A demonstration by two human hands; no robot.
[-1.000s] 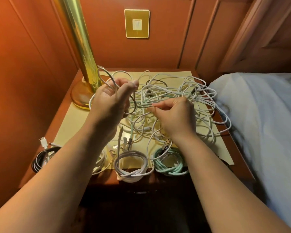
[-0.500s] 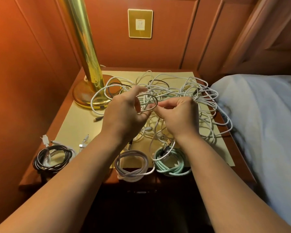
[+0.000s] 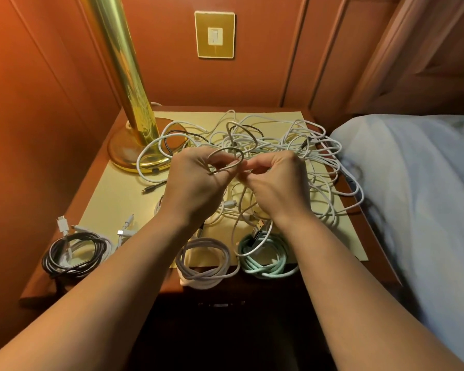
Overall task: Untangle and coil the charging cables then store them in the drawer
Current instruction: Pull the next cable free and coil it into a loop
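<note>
Your left hand [image 3: 196, 183] and right hand [image 3: 276, 186] met above the middle of the table [image 3: 73, 210], forearms reaching in from the lower corners, backs of the hands toward the camera. Your left fingers were curled round a small grey-brown cable loop [image 3: 225, 160], pinching it where the turns crossed. Your right thumb and forefinger were closed on the same cable just beside that loop; the remaining right fingers were folded under.

Directly behind and beneath both hands lay the tangle of white cables [image 3: 292, 145], spread over a pale yellow mat [image 3: 118, 194] and spilling toward the right edge, with a few dark strands mixed in. One loose plug end [image 3: 149, 189] rested on the mat left of your left wrist.

Along the near edge sat finished coils: a black coil [image 3: 70, 254] at far left, a grey coil [image 3: 204, 263] between your forearms, and a mint-green coil [image 3: 265, 259] touching the right forearm's inner side.

A brass lamp [image 3: 129, 108] stood at the back left corner, its base overlapped by white loops. A bed [image 3: 413, 196] lay just right of the table; a brass wall switch [image 3: 214, 34] was mounted on the wood panelling behind.
</note>
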